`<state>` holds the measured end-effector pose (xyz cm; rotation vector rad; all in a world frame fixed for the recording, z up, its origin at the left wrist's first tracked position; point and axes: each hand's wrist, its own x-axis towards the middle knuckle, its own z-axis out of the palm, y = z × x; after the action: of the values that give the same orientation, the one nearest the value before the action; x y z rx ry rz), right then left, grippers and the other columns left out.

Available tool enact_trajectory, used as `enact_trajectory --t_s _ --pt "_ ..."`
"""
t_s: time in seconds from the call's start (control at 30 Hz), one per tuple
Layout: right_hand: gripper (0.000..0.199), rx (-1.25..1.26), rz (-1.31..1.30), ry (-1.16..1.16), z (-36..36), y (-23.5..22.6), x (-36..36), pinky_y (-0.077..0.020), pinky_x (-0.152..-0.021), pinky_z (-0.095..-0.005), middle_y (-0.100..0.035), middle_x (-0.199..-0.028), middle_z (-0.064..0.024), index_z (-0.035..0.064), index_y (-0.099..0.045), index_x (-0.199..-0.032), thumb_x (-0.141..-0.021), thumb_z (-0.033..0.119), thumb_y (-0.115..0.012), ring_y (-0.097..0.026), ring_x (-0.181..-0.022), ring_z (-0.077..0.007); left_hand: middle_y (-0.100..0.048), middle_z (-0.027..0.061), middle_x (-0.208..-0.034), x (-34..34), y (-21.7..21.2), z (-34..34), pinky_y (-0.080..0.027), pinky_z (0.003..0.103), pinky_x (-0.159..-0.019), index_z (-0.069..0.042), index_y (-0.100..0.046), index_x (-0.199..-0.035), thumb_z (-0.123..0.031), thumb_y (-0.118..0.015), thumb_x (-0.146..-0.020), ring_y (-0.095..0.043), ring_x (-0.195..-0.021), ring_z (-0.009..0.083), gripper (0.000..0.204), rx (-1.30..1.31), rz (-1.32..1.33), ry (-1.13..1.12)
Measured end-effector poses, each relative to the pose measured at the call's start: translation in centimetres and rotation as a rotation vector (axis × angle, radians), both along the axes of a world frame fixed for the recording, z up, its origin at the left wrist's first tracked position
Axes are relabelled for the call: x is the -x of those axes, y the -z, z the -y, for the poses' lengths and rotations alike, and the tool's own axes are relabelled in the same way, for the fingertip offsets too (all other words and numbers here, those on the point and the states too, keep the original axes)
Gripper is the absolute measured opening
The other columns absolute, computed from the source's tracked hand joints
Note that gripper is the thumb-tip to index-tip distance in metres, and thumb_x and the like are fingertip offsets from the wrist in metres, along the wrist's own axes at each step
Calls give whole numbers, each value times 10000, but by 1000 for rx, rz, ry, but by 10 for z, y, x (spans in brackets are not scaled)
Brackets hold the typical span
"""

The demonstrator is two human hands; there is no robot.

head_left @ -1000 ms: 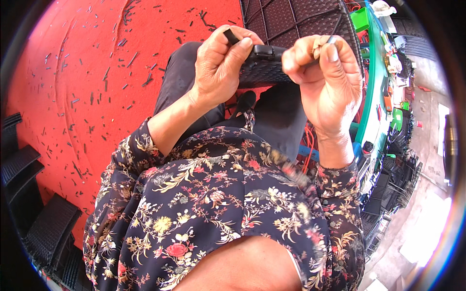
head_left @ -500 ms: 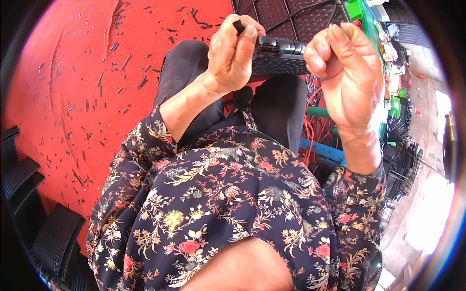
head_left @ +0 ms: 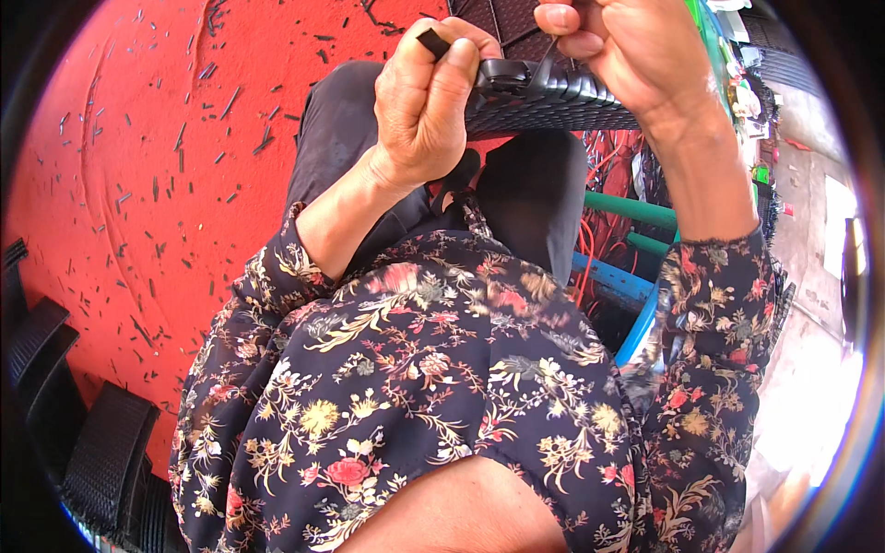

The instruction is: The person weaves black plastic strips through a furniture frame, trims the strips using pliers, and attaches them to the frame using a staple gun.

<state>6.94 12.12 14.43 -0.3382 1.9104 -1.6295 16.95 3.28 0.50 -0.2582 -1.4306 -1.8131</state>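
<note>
Across my lap, at the upper middle, lies a black woven piece (head_left: 553, 112) with strips wrapped around its rounded edge. My left hand (head_left: 424, 101) is closed at the left end of that edge. A short flat end of a black strip (head_left: 432, 43) pokes out between its thumb and fingers. To the right and above the edge is my right hand (head_left: 636, 55), its fingers curled and partly cut off by the picture's top. A thin black strip (head_left: 546, 66) runs up from the wrapped edge to these fingers.
Black strip offcuts (head_left: 155, 189) litter the red floor (head_left: 55, 184) at left. Stacked black woven pieces (head_left: 111, 442) stand at lower left. Right of my legs are a green bar (head_left: 631, 208), a blue bar (head_left: 618, 281) and orange cords (head_left: 586, 263). Small items crowd the right side.
My right hand has moved up and forward, partly out of the picture, and a strip now stretches from the edge to it. My left hand has shifted slightly left, still holding its strip.
</note>
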Motion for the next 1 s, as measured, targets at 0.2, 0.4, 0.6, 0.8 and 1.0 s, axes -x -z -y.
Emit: enact_trajectory --t_s 0.2,0.4,0.6,0.8,1.0 --pt "193 -179 -254 -157 11 20 15 -377 -410 -236 -564 -636 -47 37 -561 -743 -922 106 -554 -544 -514 -131 -621 127 -960 0 6 1 -433 245 -774 18 -526 -1000 -78 -418 -1003 -531 -826 108 145 -91 5 130" --pt "228 -364 -459 -216 18 41 26 -349 -444 -284 -497 -551 0 10 -584 -613 -835 57 -599 -441 -496 -89 -572 -36 -763 1 1 1 -382 177 -579 4 -621 -935 -68 -517 -972 -442 -658 16 132 -113 -21 55" --pt "212 -465 -566 -377 12 58 41 -391 -493 -330 -512 -530 -37 -27 -605 -610 -796 65 -645 -473 -516 -114 -617 191 -1074 -5 -2 17 -476 277 -839 50 -522 -845 70 -528 -906 -623 -929 189 65 297 -38 -78" --pt "200 -710 -535 -358 8 50 27 -463 -576 -396 -604 -611 -180 -25 -642 -650 -751 139 -694 -603 -595 -245 -637 187 -1023 -9 -12 16 -475 256 -769 23 -525 -849 139 -563 -815 -614 -866 138 127 400 -9 -32" --pt "159 -781 -750 -663 21 76 57 -479 -575 -385 -644 -675 -193 -3 -684 -702 -716 155 -692 -629 -599 -262 -600 117 -852 5 -41 28 -482 309 -643 4 -626 -968 73 -655 -738 -592 -741 214 242 577 -123 -104"
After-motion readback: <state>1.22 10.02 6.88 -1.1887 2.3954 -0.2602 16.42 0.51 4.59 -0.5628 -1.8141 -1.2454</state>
